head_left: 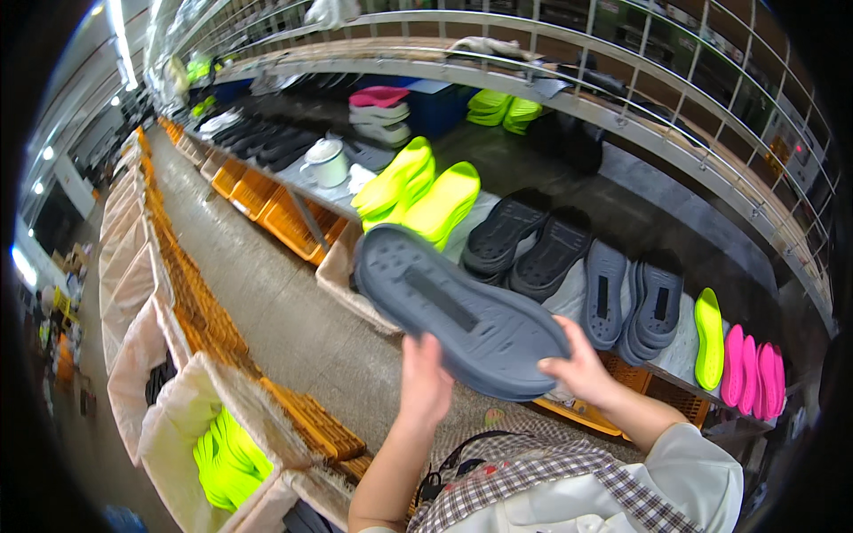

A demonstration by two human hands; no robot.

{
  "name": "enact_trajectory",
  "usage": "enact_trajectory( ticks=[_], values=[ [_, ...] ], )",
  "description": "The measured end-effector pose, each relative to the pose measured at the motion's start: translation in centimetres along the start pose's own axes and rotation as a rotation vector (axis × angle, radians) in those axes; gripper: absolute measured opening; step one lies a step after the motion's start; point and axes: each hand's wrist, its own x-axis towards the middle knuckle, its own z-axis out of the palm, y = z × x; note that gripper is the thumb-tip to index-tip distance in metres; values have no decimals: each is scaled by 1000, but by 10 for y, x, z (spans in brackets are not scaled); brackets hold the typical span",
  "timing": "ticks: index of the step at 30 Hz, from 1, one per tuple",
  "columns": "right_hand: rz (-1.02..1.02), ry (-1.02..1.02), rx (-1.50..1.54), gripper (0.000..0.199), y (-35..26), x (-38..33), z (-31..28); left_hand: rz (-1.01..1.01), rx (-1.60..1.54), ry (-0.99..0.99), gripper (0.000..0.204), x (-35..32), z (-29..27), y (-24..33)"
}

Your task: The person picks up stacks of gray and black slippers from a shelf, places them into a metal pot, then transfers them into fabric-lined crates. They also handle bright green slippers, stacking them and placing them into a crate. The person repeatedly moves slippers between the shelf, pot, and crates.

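A large grey shoe sole (471, 311) is held up in front of me, its dotted, recessed side facing me and its toe pointing up and left. My right hand (582, 364) is closed on the heel end, thumb over the near rim. My left hand (425, 382) is at the sole's lower left edge; its fingers are blurred, so I cannot make out whether it grips. Behind the sole, on the bench (573, 298), stand neon yellow soles (413, 191), black soles (524, 240) and more grey soles (626, 306).
Pink soles (753, 371) and a single yellow sole (708, 338) stand at the bench's right end. A white mug (326, 163) sits farther left. Wire mesh (675, 67) runs above the bench. At lower left, cloth-lined orange baskets (191, 377) form a row; one contains neon yellow pieces (229, 462).
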Motion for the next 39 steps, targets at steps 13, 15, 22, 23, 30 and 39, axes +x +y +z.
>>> enact_trajectory(
  ticks=[13, 15, 22, 23, 30, 39],
  values=[
    [-173, -736, 40, 82, -4, 0, 128, 188, -191, -34, 67, -70, -161, 20],
    [-150, -747, -14, 81, -8, -5, 143, 192, -169, -50, 69, -78, -163, 18],
    [-77, -798, 50, 86, -10, -22, 157, 249, -110, -94, 54, -101, -142, 30],
    [-83, -802, 43, 87, -8, -23, 157, 266, -105, -123, 54, -103, -138, 29],
    [-54, -808, 43, 89, 0, -26, 153, 267, -77, -235, 58, -107, -127, 32],
    [-57, -828, -5, 87, 5, -28, 150, 260, -135, -134, 58, -105, -127, 27]
  ],
)
